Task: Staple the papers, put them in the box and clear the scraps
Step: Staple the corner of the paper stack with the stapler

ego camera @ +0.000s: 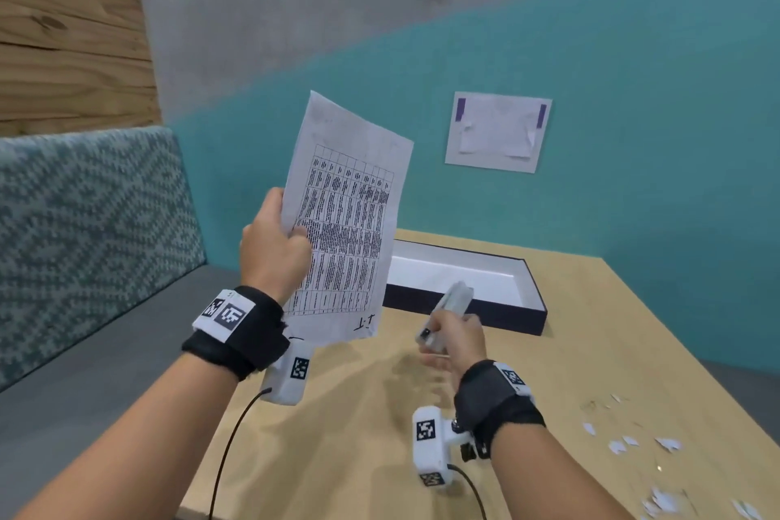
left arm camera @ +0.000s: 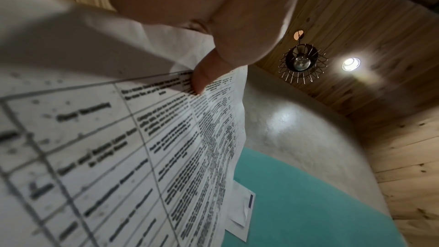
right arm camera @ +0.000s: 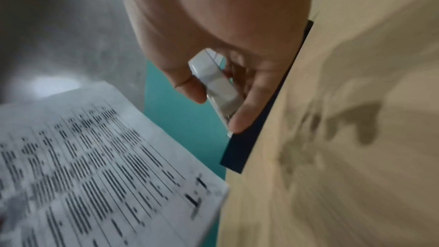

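My left hand (ego camera: 276, 236) holds printed papers (ego camera: 346, 224) upright above the table's left end, thumb on the front of the sheet and fingers behind. In the left wrist view the thumb (left arm camera: 202, 78) presses on the papers (left arm camera: 118, 157). My right hand (ego camera: 453, 336) grips a white stapler (ego camera: 447, 310) to the right of the papers' lower corner, above the table. The right wrist view shows the stapler (right arm camera: 218, 84) between thumb and fingers, with the papers (right arm camera: 95, 166) to its left. A dark box (ego camera: 498, 310) with a white inside lies open behind the stapler.
White paper scraps (ego camera: 624, 441) lie scattered on the wooden table (ego camera: 358, 435) at the right front. A padded bench (ego camera: 93, 224) runs along the left. A sheet (ego camera: 498, 131) is taped to the teal wall behind the table.
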{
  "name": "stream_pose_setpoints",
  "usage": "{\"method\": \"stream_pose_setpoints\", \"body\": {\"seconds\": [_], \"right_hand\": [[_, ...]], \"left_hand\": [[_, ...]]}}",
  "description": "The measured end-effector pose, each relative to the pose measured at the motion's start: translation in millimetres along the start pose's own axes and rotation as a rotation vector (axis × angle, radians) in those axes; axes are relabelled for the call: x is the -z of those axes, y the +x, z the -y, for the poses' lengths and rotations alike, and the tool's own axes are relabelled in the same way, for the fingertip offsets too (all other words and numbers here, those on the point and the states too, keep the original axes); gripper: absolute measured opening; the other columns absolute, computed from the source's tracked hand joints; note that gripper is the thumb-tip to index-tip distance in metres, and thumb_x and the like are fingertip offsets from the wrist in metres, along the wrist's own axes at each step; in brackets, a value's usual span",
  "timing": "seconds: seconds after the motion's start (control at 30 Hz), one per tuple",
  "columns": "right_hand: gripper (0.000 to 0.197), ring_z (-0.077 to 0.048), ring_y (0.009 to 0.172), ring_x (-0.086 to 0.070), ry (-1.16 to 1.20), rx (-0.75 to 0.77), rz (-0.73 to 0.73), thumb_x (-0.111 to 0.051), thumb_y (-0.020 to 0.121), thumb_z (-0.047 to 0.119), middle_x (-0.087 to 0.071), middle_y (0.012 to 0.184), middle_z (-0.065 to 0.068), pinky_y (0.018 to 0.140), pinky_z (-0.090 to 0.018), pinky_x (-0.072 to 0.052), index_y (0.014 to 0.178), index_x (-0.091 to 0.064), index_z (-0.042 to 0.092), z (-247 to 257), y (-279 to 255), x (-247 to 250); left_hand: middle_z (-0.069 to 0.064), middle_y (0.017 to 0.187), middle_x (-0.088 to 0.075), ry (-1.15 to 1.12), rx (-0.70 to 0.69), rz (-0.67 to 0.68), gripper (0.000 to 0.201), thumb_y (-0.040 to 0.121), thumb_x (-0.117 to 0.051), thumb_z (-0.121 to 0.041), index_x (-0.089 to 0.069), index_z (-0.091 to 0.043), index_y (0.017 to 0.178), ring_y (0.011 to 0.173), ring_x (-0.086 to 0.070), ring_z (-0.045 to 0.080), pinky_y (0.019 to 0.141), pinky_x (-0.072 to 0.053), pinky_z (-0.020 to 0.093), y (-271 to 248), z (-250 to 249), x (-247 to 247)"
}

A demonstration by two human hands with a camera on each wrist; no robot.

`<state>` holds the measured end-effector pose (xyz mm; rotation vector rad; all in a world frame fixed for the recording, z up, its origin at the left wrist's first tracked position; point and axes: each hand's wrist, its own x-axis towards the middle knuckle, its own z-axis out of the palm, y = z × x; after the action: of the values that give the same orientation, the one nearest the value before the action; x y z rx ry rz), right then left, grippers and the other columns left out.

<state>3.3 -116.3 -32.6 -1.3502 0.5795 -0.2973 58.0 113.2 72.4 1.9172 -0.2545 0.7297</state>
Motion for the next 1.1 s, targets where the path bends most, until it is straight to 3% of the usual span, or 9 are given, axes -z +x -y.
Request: {"method": "stream_pose_setpoints", "body": {"seconds": [0.1,0.23,0.33,0.43,0.57,0.63,0.73,0.93,1.1], "right_hand": [[0.042,-0.026,0.061,-0.067,0.05,0.206,-0.102,-0.063,0.078,0.019,-0.071,0.093,-0.018,0.056,-0.035,-0.054,0.116,-0.046,0.016,34,-2,23],[0.03,-0.022,0.076,-0.067,0.067,0.409,-0.111,-0.067,0.088,0.048,-0.073,0.088,-0.007,0.069,-0.037,-0.057,0.095,-0.065,0.02,82,-19,40],[0.019,-0.022,0.077,-0.067,0.158,0.557,-0.104,-0.073,0.089,0.033,-0.074,0.087,-0.012,0.075,-0.042,-0.057,0.087,-0.067,0.015,115,-38,48],[0.014,-0.021,0.077,-0.07,0.339,0.725,-0.123,-0.07,0.093,0.015,-0.072,0.082,-0.007,0.072,-0.039,-0.061,0.089,-0.056,0.016,145,-56,52],[0.019,-0.021,0.084,-0.072,0.468,0.964,-0.19,-0.063,0.098,0.012,-0.072,0.086,-0.008,0.074,-0.036,-0.062,0.091,-0.047,0.018,176,-76,57],[0.021,-0.02,0.083,-0.071,0.478,1.058,-0.225,-0.062,0.099,0.01,-0.072,0.084,-0.005,0.075,-0.033,-0.06,0.089,-0.047,0.02,186,-80,60],[0.023,-0.021,0.081,-0.071,0.442,1.125,-0.273,-0.064,0.098,0.012,-0.071,0.082,0.001,0.082,-0.041,-0.061,0.088,-0.048,0.024,194,-80,66],[0.022,-0.019,0.078,-0.069,0.306,1.109,-0.342,-0.067,0.094,0.025,-0.069,0.085,-0.003,0.084,-0.055,-0.059,0.085,-0.048,0.032,195,-75,75],[0.02,-0.031,0.081,-0.07,0.179,1.056,-0.394,-0.067,0.088,0.04,-0.071,0.087,-0.011,0.083,-0.054,-0.058,0.079,-0.049,0.045,196,-78,74]], "left_hand": [[-0.003,0.085,-0.069,-0.014,-0.033,0.063,0.031,0.085,-0.055,0.0,-0.054,-0.028,0.099,0.076,-0.067,0.033,0.064,-0.06,0.046,-6,-7,-6],[0.003,0.076,-0.065,-0.049,-0.072,0.154,0.029,0.088,-0.055,0.003,-0.054,-0.025,0.094,0.061,-0.06,0.034,0.047,-0.052,0.042,-21,-21,-19],[0.01,0.07,-0.06,-0.059,-0.094,0.209,0.026,0.087,-0.056,0.004,-0.052,-0.022,0.09,0.053,-0.052,0.031,0.046,-0.051,0.048,-35,-31,-31],[0.004,0.064,-0.055,-0.067,-0.115,0.266,0.027,0.089,-0.058,0.002,-0.052,-0.024,0.09,0.049,-0.045,0.022,0.044,-0.047,0.044,-51,-41,-42],[-0.005,0.059,-0.053,-0.061,-0.215,0.291,0.046,0.086,-0.063,0.003,-0.052,-0.042,0.086,0.047,-0.044,0.011,0.045,-0.039,0.028,-68,-56,-49],[-0.005,0.057,-0.051,-0.048,-0.255,0.296,0.048,0.084,-0.063,0.004,-0.051,-0.042,0.084,0.049,-0.042,0.013,0.047,-0.036,0.031,-72,-61,-52],[-0.002,0.059,-0.053,-0.054,-0.269,0.315,0.047,0.082,-0.063,0.006,-0.051,-0.04,0.087,0.052,-0.046,0.019,0.049,-0.04,0.039,-76,-66,-54],[-0.003,0.065,-0.058,-0.056,-0.287,0.332,0.043,0.083,-0.062,0.005,-0.055,-0.036,0.095,0.056,-0.05,0.021,0.051,-0.043,0.038,-78,-68,-52],[-0.004,0.064,-0.059,-0.06,-0.302,0.336,0.044,0.083,-0.063,0.004,-0.055,-0.036,0.101,0.057,-0.051,0.022,0.055,-0.046,0.039,-78,-72,-50]]}}
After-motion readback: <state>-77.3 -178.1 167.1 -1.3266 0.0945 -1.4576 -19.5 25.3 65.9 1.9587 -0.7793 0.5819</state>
